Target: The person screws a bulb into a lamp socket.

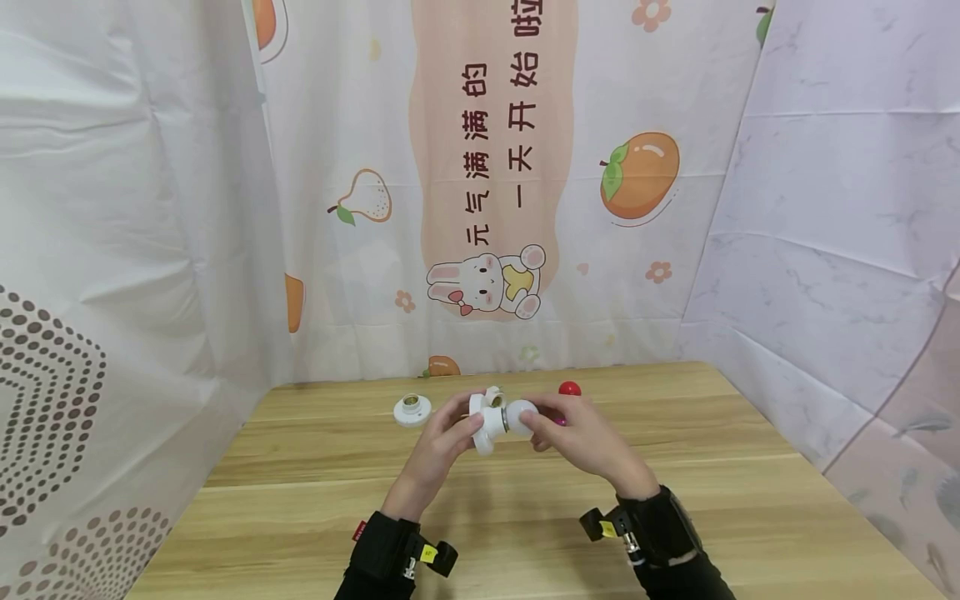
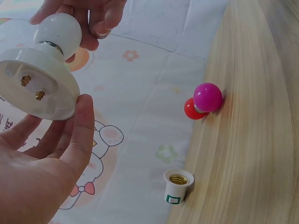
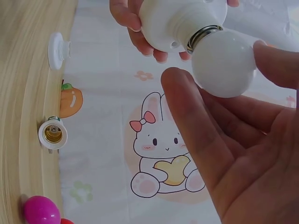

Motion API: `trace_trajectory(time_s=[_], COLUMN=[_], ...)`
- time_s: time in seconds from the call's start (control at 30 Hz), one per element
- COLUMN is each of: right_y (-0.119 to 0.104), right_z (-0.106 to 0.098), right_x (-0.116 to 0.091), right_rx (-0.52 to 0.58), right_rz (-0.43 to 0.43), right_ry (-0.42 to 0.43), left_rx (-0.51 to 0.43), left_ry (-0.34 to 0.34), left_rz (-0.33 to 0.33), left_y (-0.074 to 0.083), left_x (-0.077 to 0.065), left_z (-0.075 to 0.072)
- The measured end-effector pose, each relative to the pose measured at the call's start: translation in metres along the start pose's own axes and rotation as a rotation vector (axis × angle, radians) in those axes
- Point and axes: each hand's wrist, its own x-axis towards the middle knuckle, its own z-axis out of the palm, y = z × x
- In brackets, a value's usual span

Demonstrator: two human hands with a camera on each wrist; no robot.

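Wood stretches to either side of the hands, with both side edges of the table (image 1: 285, 500) well apart from them. Of 3 sockets, the left hand (image 1: 438, 440) grips 1, the wide white socket (image 2: 53, 74); the right hand (image 1: 583, 429) pinches the white bulb (image 3: 224, 63) at its mouth. Near the far edge lie the disc-based socket (image 1: 412, 412), narrow socket (image 2: 175, 192) and 2 of 3 bulbs: red bulb (image 2: 192, 109), magenta bulb (image 2: 208, 97).

The place was curtained off like a booth: rabbit-print curtain (image 1: 345, 283) behind a wood-grain table (image 1: 300, 483), dotted sheet (image 1: 150, 250) left, marble-patterned sheet (image 1: 825, 192) right.
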Motion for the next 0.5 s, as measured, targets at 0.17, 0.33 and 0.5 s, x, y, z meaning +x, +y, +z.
trace_trajectory(time_s=[0.17,0.33,0.5], right_y=[-0.001,-0.001,-0.0001], right_z=[0.0015,0.0033,0.0065], right_x=[0.0003,0.0005,0.001], right_rx=[-0.002,-0.001,-0.004], right_rz=[0.045,0.047,-0.005], right_ry=[0.013,0.031,0.07], left_rx=[-0.011,-0.013,-0.004], left_ry=[0.001,0.0,-0.002], left_rz=[-0.003,0.001,0.0], left_y=[0.0006,0.0008,0.0008], left_x=[-0.001,-0.0015,-0.0016], left_z=[0.0008,0.001,0.0])
